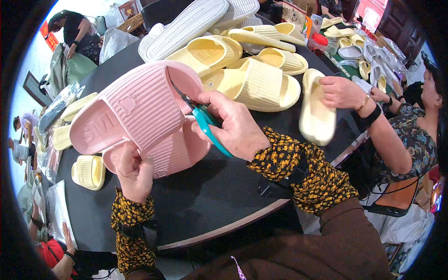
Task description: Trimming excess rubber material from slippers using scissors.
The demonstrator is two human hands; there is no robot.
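While left fingers [135,170] clench two pink slippers [135,109], right fingers [233,123] grip one pair of teal snips [207,123].

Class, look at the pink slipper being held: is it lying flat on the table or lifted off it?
Lifted. The left hand holds the pink slipper tilted above the table, with its strap facing the camera.

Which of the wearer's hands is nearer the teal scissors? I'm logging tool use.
Right. The right hand grips the teal scissors at the pink slipper; the left hand holds the slipper's lower edge, apart from them.
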